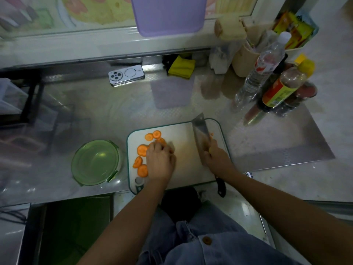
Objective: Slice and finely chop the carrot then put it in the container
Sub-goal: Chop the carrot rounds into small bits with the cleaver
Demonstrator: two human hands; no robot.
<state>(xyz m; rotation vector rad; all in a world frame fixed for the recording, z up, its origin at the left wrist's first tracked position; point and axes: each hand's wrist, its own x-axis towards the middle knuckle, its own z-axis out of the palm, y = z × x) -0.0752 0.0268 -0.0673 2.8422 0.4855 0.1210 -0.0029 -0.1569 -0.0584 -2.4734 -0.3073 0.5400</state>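
Observation:
Several round carrot slices [142, 150] lie on the left part of a white cutting board [185, 163] with a green rim. My left hand [160, 161] lies over them, its fingers curled down onto the slices near the board's middle. My right hand [215, 156] grips a cleaver [200, 131] where blade meets handle; the blade stands on the board's right part and its black handle end sticks out under my forearm. A small carrot bit [211, 135] shows just right of the blade. A round green container [95, 162] sits left of the board.
A phone [126, 75] and a yellow cloth [181, 67] lie at the back of the metal counter. Bottles [280, 87] stand at the back right. A purple board [168, 14] leans against the wall. The counter's front edge runs just below the cutting board.

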